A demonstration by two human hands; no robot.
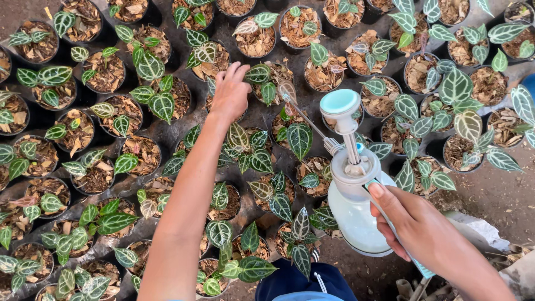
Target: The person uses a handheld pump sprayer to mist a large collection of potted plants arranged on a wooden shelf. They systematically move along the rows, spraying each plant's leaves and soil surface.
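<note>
Spray bottle inside right hand fingers, thumb on trigger.

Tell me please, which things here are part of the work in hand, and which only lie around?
In use:
- pump sprayer, held by the right hand
- its thin wand, aimed at the plants
- potted plants with veined leaves, by the left hand

Lying about:
- pale sheet on the ground
- bare soil at right

Potted plants crowd the ground rim to rim — open passage only over bare dirt at right
</note>
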